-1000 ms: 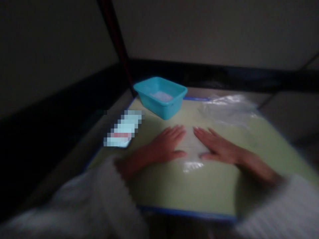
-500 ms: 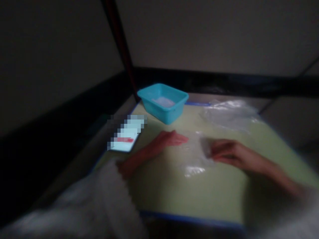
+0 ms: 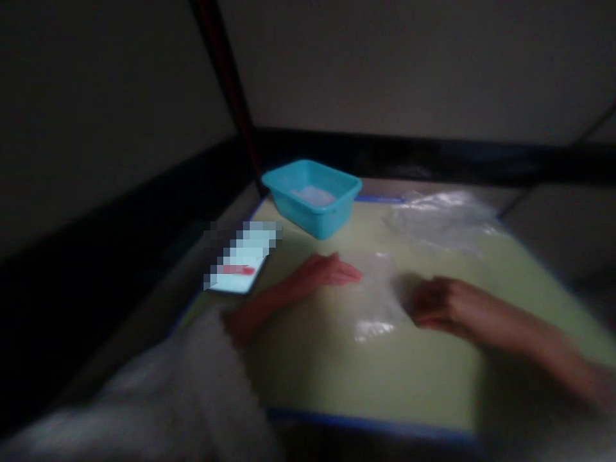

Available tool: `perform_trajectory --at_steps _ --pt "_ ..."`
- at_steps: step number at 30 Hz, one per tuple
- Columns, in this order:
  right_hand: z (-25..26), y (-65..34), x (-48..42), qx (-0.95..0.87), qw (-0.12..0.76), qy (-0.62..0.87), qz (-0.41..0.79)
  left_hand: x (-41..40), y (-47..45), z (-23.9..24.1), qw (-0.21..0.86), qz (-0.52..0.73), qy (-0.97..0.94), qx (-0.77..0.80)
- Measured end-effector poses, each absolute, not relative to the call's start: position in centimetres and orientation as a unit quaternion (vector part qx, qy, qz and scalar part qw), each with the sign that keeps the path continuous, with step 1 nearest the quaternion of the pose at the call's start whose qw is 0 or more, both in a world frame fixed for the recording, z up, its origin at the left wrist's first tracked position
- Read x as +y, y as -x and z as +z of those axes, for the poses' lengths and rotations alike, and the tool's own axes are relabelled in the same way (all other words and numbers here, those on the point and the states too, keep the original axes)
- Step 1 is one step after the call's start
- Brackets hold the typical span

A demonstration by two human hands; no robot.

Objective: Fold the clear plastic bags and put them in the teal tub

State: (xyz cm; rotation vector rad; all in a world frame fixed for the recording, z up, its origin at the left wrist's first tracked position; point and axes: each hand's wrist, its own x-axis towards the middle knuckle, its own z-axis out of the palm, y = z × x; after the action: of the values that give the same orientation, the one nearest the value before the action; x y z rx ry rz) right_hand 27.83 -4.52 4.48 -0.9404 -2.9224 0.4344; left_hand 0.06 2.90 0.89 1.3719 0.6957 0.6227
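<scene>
A clear plastic bag (image 3: 378, 298) lies flat on the yellow-green tabletop (image 3: 385, 385), shiny along its near edge. My left hand (image 3: 330, 269) rests on the bag's left side, fingers stretched out and lying flat. Just past the bag's right edge is my right hand (image 3: 437, 301), its fingers curled together and pointing down. Whatever those fingers hold, if anything, is hidden in the dim, blurred picture.
Behind my left hand stands a turquoise plastic basket (image 3: 320, 221) with whitish contents. A phone (image 3: 235, 282) with a lit screen lies at the left edge. More crumpled clear plastic (image 3: 443, 218) sits at the back right. Dark walls border the far side.
My right hand has moved a little to the right and nearer, away from the bag's right edge, with its fingers more curled. My left hand stays on the bag.
</scene>
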Motion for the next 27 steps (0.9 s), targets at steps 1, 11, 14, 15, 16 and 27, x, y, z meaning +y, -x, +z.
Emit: perform_trajectory --at_steps 1,11,14,15,16,27 --pt "4.5 -27.8 -4.6 -0.942 0.016 0.308 0.137 3.0 0.0 0.8 0.688 0.273 -0.598 0.307" --pt "3.7 -27.4 -4.9 -0.946 0.01 0.318 0.065 3.6 0.2 -0.3 0.733 0.241 -0.556 0.31" --pt "3.6 -27.3 -5.0 -0.945 0.015 0.323 0.045 3.8 0.2 -0.5 0.731 0.242 -0.562 0.302" --pt "3.6 -27.3 -5.1 -0.945 0.013 0.325 0.039 3.8 0.2 -0.6 0.73 0.241 -0.564 0.3" --pt "3.7 -27.2 -5.2 -0.944 0.012 0.327 0.034 3.9 0.2 -0.7 0.729 0.24 -0.567 0.299" --pt "3.8 -27.0 -5.5 -0.944 0.015 0.329 0.014 3.9 0.2 -0.7 0.73 0.235 -0.565 0.305"
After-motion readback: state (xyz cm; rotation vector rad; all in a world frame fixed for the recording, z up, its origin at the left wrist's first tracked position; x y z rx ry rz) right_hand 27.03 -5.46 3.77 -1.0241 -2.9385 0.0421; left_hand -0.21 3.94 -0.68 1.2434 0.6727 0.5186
